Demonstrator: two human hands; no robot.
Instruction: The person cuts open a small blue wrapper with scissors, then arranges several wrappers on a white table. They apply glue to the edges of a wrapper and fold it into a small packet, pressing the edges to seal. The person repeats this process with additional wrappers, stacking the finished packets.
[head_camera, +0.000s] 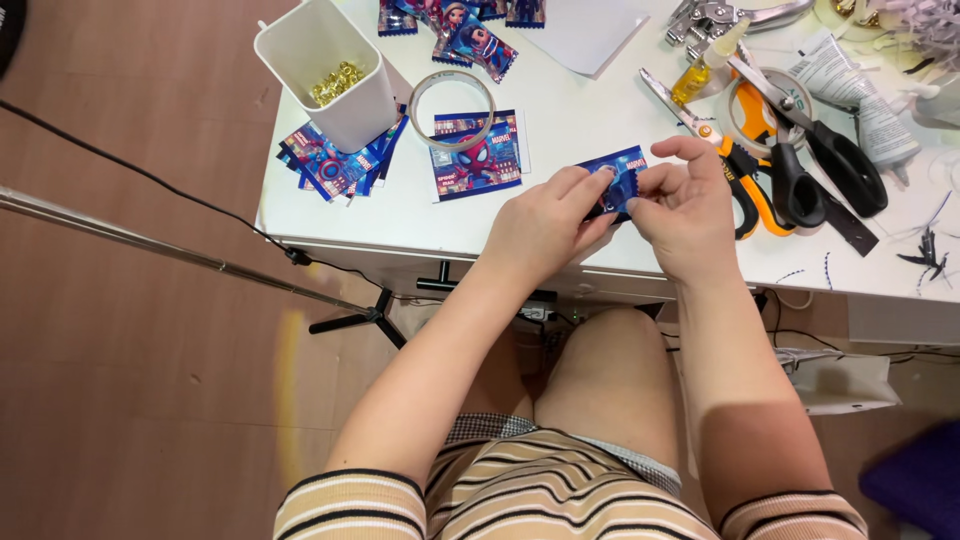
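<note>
Now both hands, left hand (545, 222) and right hand (685, 205), pinch the small blue glossy printed packet (618, 176) over the white table (400, 215), apparently working its edge; steady fingertip grip needed.

A white table (400, 225) stands on a brown wood-look floor (130, 380) (a black cable (150, 178) and tripod foot (360, 322) cross it).

- You sit at a small craft or packing station, likely in a home workroom.
- The white counter (400, 215) carries scissors (800, 185), a tape roll (452, 108), a glue bottle (700, 72) and a white tub (325, 70) of gold bits.
- Stacks of printed cartoon packets (335, 160) lie about.
- A wood-look floor (130, 380) and a tripod stand (360, 320) sit beside you.
</note>
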